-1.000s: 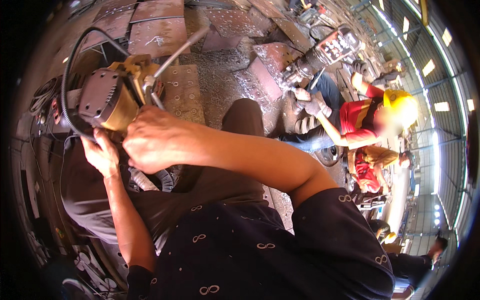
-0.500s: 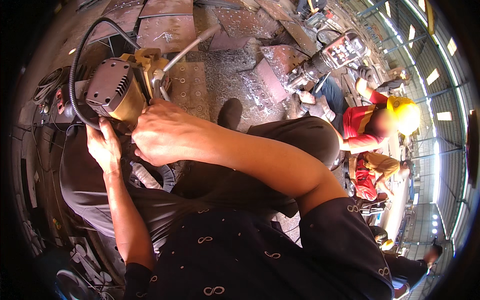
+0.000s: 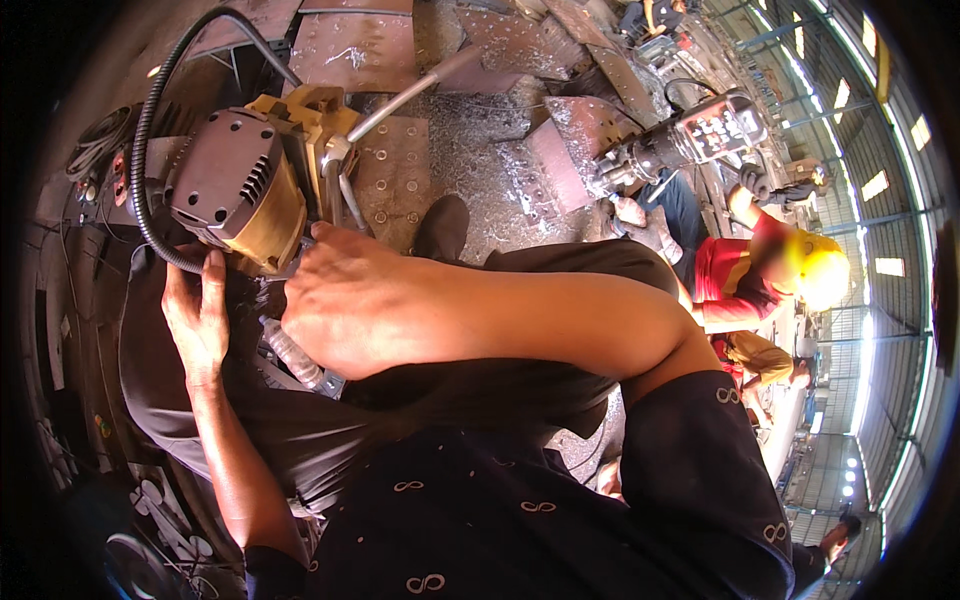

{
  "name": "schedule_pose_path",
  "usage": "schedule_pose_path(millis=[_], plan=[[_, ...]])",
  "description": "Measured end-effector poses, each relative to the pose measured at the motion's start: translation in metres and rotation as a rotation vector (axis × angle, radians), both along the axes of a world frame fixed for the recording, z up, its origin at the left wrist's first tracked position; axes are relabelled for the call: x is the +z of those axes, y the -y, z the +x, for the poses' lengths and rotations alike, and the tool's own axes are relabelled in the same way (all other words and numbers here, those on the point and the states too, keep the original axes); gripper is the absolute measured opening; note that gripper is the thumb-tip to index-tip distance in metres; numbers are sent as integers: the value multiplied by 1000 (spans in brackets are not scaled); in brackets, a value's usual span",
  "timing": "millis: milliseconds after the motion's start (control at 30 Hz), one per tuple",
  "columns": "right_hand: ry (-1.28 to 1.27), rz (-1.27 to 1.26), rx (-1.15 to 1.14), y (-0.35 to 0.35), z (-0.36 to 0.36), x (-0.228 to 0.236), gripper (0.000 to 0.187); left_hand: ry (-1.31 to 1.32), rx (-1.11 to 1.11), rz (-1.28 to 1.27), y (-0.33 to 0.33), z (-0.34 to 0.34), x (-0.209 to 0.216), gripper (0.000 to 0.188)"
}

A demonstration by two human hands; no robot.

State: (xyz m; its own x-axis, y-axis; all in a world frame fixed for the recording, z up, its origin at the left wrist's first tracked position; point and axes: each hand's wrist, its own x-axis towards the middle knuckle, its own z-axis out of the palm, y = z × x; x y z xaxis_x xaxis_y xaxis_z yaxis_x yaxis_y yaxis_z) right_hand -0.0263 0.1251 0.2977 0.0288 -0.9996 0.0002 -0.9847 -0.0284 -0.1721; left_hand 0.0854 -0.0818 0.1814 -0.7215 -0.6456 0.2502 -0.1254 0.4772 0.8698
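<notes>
A yellow and dark magnetic drill (image 3: 235,190) stands in front of me at the left, with a ribbed black cable hose (image 3: 147,140) looping over it. My left hand (image 3: 198,325) is cupped at the near end of its motor housing, thumb up against it and fingers partly hidden. My right hand (image 3: 345,300) is closed just beside the housing's lower edge; what its fingers hold, if anything, is hidden. A long metal feed lever (image 3: 400,100) slants up from the drill's hub. Below the drill lies a clear plastic bottle (image 3: 288,350).
Drilled steel plates (image 3: 395,165) lie beyond the drill, among scattered metal shavings (image 3: 490,150). At the right, a person in a yellow helmet (image 3: 825,270) works at another drill (image 3: 690,135). My shoe (image 3: 440,228) rests on the floor. Coiled cables (image 3: 100,150) lie far left.
My right hand has shifted slightly right and down, baring more of the bottle. The drill appears slightly lower and farther right in view, as does the scene behind it.
</notes>
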Motion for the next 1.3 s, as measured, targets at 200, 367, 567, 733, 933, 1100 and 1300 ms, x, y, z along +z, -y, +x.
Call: schedule_pose_path(millis=[200,367,567,733,933,1100,1300], plan=[[-28,-234,70,-3,-2,-9,20,-170,13,163,9,2,-30,25],[8,-274,21,-8,0,-24,11,-167,-1,153,10,-1,-32,19],[97,-203,43,0,-6,-8,20,-160,-13,176,10,-2,-29,18],[85,-90,33,1,-2,-11,20,-162,-24,149,12,-1,-31,19],[45,-218,20,-2,-1,-13,18,-159,-18,143,11,-1,-30,21],[106,-339,8,-6,0,-22,18,-169,-8,160,11,-1,-32,21],[90,-143,36,0,-2,-9,20,-157,-15,157,11,0,-33,20]])
